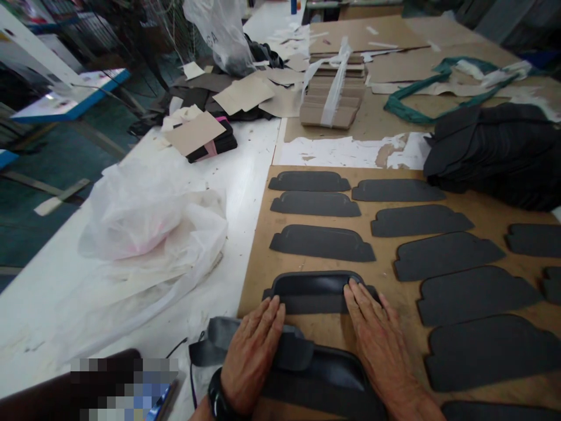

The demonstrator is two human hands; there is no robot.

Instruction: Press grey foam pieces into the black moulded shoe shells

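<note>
Cardboard covers part of the table; I see left hand and right hand outstretched, touching one dark panel; neither grips.

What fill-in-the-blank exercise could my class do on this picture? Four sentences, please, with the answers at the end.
1. A black wristband is worn on the person's ____ wrist.
2. Fingertips of the person's ____ hand rest near the right end of a dark piece.
3. In the picture, a crumpled plastic bag lies to the ____ of the brown board.
4. The strip around the stacked cardboard pieces is ____ in colour.

Missing words: left; right; left; white.
</note>
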